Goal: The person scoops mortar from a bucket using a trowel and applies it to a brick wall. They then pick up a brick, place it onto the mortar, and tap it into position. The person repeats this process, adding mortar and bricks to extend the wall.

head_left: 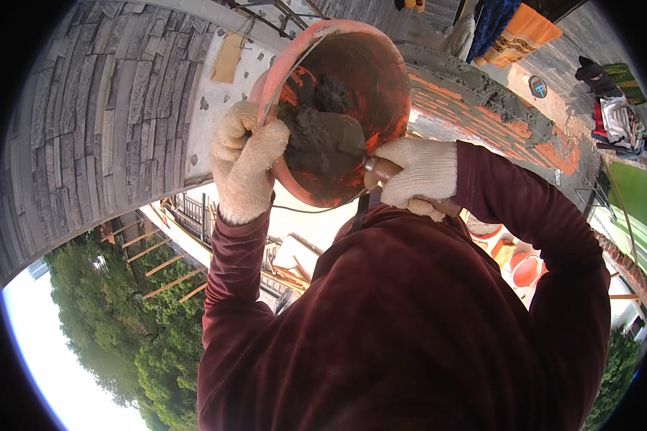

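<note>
My left hand (246, 158), in a cream knit glove, is closed on the left rim of a tilted orange bucket (388, 79) with a wire handle. Grey mortar (331, 93) lies inside it and smears its wall. My right hand (418, 172), gloved the same way, is wrapped round the wooden handle of a trowel (385, 169) at the bucket's lower right. The trowel's blade reaches into the bucket, coated or covered with mortar, so its outline is hard to make out.
Grey stone cladding (108, 108) fills the left. A mortared brick strip (496, 122) runs across the upper right, near hanging cloths (517, 39) and a clothing pile (615, 126). Red buckets (526, 269) stand below at the right. Railings, timber battens (162, 266) and trees show lower left.
</note>
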`<state>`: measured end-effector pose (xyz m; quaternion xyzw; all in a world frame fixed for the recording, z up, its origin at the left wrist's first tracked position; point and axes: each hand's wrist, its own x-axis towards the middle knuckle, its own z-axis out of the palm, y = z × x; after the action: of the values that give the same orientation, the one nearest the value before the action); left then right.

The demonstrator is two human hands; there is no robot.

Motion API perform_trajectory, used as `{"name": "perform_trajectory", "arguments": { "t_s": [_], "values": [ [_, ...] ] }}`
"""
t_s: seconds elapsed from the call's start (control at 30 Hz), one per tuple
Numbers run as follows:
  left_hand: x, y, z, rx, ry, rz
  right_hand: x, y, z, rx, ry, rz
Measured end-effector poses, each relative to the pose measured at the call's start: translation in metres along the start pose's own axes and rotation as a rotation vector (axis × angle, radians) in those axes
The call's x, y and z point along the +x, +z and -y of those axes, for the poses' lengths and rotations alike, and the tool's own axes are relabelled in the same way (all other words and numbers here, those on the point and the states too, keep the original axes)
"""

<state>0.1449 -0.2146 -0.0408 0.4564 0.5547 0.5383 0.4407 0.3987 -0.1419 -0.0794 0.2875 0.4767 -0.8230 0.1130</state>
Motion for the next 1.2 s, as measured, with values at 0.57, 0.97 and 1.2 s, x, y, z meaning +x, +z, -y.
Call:
{"name": "perform_trajectory", "arguments": {
  "t_s": [0.57, 0.97, 1.2],
  "values": [
    [0.002, 0.025, 0.113, 0.035, -0.082, -0.097, -0.110, -0.061, -0.128, 0.217, -0.097, -0.219],
    [-0.003, -0.014, 0.133, 0.361, -0.239, -0.075, -0.236, -0.146, -0.225, -0.435, 0.197, -1.112],
    [-0.010, -0.018, 0.127, 0.386, -0.233, -0.059, -0.156, -0.167, -0.298, -1.025, 0.458, -1.443]
  ]
}}
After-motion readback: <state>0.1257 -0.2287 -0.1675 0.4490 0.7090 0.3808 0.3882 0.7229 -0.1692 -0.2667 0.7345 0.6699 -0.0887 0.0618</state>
